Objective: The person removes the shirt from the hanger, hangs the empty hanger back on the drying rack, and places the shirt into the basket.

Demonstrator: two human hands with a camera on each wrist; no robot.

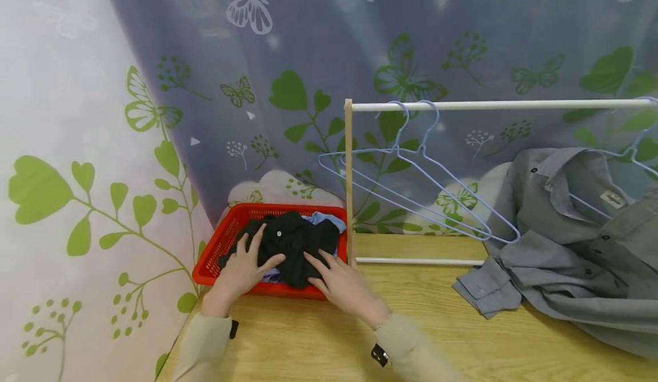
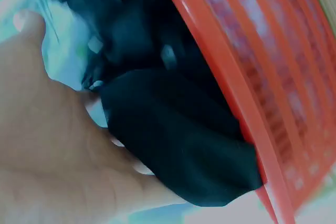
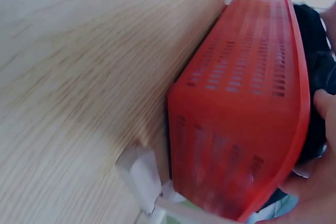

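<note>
A black garment with small light buttons (image 1: 293,242) lies bunched on top of other clothes in a red plastic basket (image 1: 205,279). My left hand (image 1: 241,270) reaches over the basket's left part, fingers spread on the garment; in the left wrist view a flap of black cloth (image 2: 178,135) covers part of these fingers. From the front right, my right hand (image 1: 341,282) rests its spread fingers on the garment's right side. Light blue cloth (image 1: 329,221) shows behind the garment, and a purple piece (image 1: 271,276) peeks out between the hands.
Right of the basket stands a clothes rack with a wooden post (image 1: 349,171) and a white rail (image 1: 488,105). Two bare blue hangers (image 1: 411,153) hang from it. A grey shirt (image 1: 565,256) hangs at the right, its lower part on the wooden table (image 1: 308,342). A patterned curtain (image 1: 329,39) is behind.
</note>
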